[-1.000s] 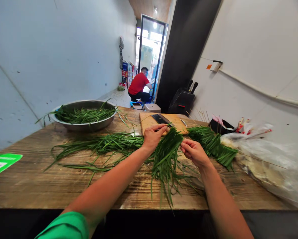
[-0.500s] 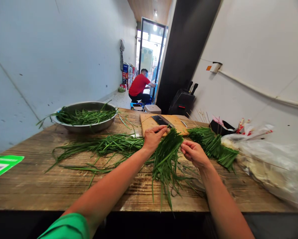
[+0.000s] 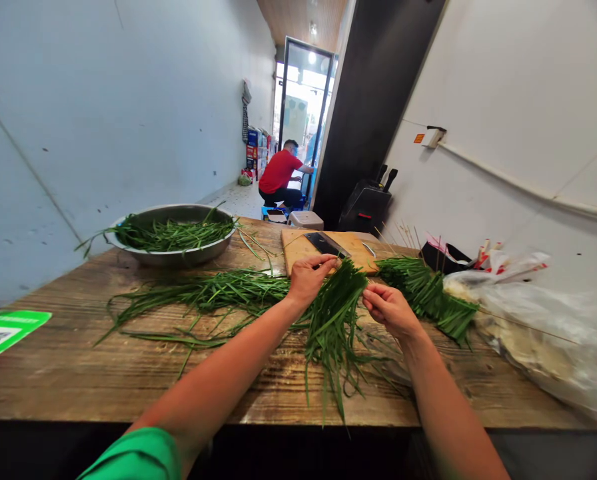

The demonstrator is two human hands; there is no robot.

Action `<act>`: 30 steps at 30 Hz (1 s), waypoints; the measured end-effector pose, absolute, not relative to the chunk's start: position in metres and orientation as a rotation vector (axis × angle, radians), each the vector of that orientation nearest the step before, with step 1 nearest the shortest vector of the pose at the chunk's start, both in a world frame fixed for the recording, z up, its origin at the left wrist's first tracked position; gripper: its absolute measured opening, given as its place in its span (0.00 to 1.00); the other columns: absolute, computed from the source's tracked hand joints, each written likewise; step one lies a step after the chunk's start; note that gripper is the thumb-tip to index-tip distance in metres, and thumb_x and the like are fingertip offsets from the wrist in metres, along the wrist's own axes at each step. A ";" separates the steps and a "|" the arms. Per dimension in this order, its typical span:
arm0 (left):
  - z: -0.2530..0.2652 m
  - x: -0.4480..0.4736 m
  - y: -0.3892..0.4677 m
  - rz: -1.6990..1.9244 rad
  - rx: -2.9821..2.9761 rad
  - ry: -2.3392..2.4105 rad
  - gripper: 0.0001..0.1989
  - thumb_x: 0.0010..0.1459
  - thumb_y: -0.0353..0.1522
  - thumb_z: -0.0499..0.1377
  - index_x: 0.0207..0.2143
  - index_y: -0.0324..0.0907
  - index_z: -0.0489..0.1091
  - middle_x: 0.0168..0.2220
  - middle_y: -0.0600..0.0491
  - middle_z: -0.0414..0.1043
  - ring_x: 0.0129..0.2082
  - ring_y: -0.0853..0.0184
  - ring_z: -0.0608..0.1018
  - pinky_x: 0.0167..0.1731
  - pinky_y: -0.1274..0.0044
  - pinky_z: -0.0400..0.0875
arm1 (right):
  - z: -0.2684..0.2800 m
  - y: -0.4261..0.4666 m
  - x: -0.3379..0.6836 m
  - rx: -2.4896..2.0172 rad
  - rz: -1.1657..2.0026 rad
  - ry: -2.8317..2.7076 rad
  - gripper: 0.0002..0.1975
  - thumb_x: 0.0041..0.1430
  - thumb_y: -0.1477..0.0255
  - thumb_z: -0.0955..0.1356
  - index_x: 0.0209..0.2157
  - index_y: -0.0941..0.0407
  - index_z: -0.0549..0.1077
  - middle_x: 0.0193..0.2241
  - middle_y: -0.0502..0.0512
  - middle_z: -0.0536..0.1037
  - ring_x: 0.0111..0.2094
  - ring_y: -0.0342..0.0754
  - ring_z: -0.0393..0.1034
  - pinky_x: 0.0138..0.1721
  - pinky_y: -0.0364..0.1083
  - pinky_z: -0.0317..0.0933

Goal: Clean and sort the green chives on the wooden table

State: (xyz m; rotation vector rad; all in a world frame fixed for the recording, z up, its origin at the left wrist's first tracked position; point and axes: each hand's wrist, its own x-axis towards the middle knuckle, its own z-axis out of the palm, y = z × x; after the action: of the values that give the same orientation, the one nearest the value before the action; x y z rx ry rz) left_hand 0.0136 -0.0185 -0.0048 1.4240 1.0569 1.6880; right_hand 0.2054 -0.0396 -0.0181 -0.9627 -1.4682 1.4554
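Between my two hands hangs a fan of green chives (image 3: 334,317), its long ends trailing over the table's front part. My left hand (image 3: 308,277) is closed in a pinch at the fan's upper left edge. At its right side my right hand (image 3: 388,307) pinches what looks like the end of a thin skewer; the chives hide most of it. Loose chives (image 3: 238,288) lie left of the fan, behind my left forearm. Just beyond my right hand rests a row of skewered chives (image 3: 426,293).
A metal basin (image 3: 178,257) of chives stands at the back left. A cleaver (image 3: 326,243) lies on a wooden cutting board (image 3: 293,247). To the right are a black container (image 3: 441,259) and a plastic bag (image 3: 533,333). A person in red (image 3: 280,172) crouches near the door.
Both hands keep their pinch at the chives with hardly any movement. The whole view has shifted very slightly.
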 end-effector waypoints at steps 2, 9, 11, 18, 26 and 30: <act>-0.007 0.014 -0.019 1.657 1.516 1.073 0.11 0.47 0.35 0.60 0.32 0.40 0.76 0.31 0.51 0.76 0.31 0.67 0.74 0.36 0.76 0.67 | -0.019 -0.038 0.206 -0.966 1.452 -1.472 0.16 0.46 0.60 0.69 0.23 0.58 0.64 0.14 0.43 0.61 0.11 0.32 0.43 0.11 0.36 0.34; 0.002 0.010 -0.031 1.654 1.725 1.051 0.11 0.49 0.36 0.59 0.34 0.41 0.75 0.35 0.49 0.74 0.36 0.67 0.73 0.39 0.76 0.66 | -0.019 -0.039 0.210 -0.997 1.325 -1.489 0.13 0.48 0.62 0.68 0.24 0.58 0.66 0.16 0.45 0.62 0.12 0.33 0.45 0.12 0.37 0.35; 0.006 0.009 -0.037 1.583 1.698 0.961 0.18 0.47 0.36 0.61 0.42 0.42 0.72 0.38 0.49 0.73 0.39 0.66 0.73 0.41 0.76 0.65 | -0.018 -0.044 0.213 -0.998 1.263 -1.527 0.12 0.50 0.63 0.68 0.24 0.58 0.67 0.16 0.45 0.62 0.13 0.33 0.46 0.13 0.38 0.36; -0.004 0.025 -0.048 1.029 1.708 0.695 0.19 0.47 0.38 0.60 0.40 0.37 0.72 0.34 0.51 0.74 0.34 0.67 0.73 0.38 0.77 0.67 | -0.015 -0.051 0.223 -0.884 1.003 -1.301 0.09 0.49 0.65 0.69 0.29 0.55 0.70 0.15 0.45 0.62 0.14 0.35 0.51 0.14 0.38 0.43; 0.001 0.010 -0.096 0.823 1.653 1.138 0.17 0.46 0.35 0.57 0.39 0.36 0.69 0.33 0.52 0.72 0.30 0.69 0.71 0.28 0.80 0.66 | -0.040 -0.031 0.209 -1.248 1.117 -1.389 0.19 0.44 0.57 0.68 0.30 0.58 0.69 0.13 0.43 0.61 0.12 0.35 0.50 0.13 0.37 0.41; -0.005 -0.053 -0.125 0.588 1.690 1.158 0.18 0.48 0.34 0.55 0.42 0.36 0.68 0.28 0.54 0.72 0.23 0.73 0.70 0.23 0.83 0.63 | -0.052 -0.023 0.210 -1.388 1.202 -1.527 0.18 0.41 0.56 0.67 0.23 0.58 0.67 0.11 0.43 0.61 0.10 0.34 0.46 0.12 0.38 0.38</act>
State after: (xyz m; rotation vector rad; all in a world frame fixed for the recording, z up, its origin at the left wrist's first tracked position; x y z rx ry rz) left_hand -0.0529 -0.1246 -0.0046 1.6903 1.1583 0.5881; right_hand 0.2100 -0.0228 -0.0520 -1.3878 -1.5274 1.2017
